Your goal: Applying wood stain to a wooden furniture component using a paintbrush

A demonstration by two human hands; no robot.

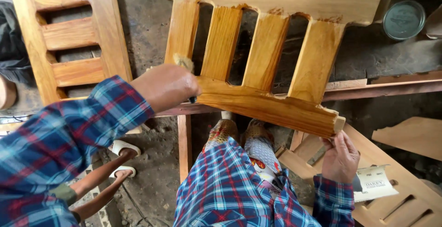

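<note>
A slatted wooden frame (271, 105), glossy amber with four upright slats, leans over my knees. My left hand (165, 86) is closed on a small brush (184, 62), whose pale bristles stick up at the frame's lower rail near its left end. The brush handle is mostly hidden in my fist. My right hand (340, 158) grips the lower right corner of the frame from beneath. Both my sleeves are blue and red plaid.
A second slatted frame (69, 33) lies on the ground at the left. A round tin lid (404, 19) sits top right. A reddish rail (391, 86) runs behind. Wooden panels (405, 204) and a paper packet (373, 183) lie lower right. Bare legs in white sandals (122, 148) are lower left.
</note>
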